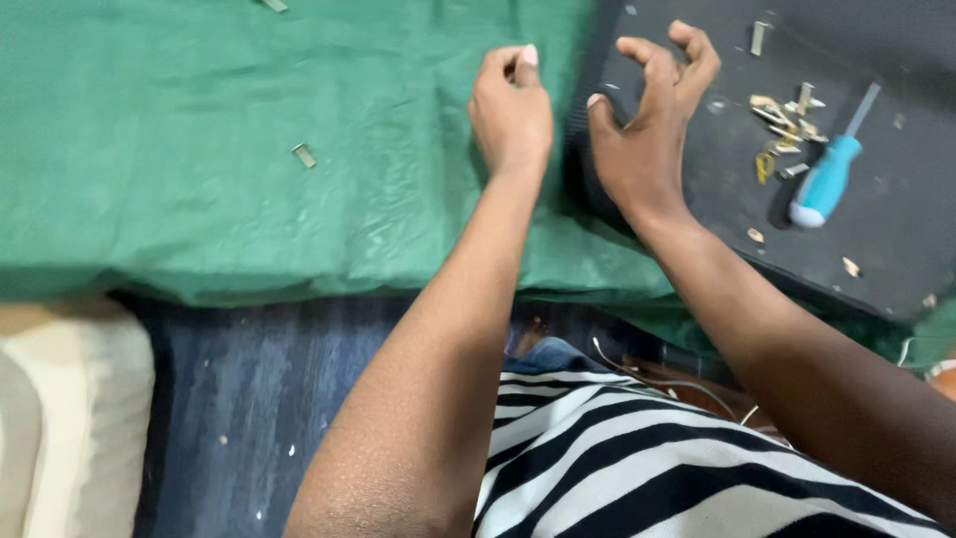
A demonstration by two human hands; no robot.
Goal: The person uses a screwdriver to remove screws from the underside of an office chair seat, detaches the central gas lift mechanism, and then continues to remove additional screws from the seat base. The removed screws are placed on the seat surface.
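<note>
green sheet (199, 120), black board (896, 229), blue-handled screwdriver (827, 179)

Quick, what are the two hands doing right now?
Left hand: fingers curled shut over the green sheet; whether it holds anything cannot be told.
Right hand: open, fingers bent, holding nothing, above the dark board.

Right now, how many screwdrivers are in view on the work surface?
1. A screwdriver with a light blue handle lies on the dark board, right of the right hand, beside a cluster of small metal pieces. Others may lie outside the frame.
</note>
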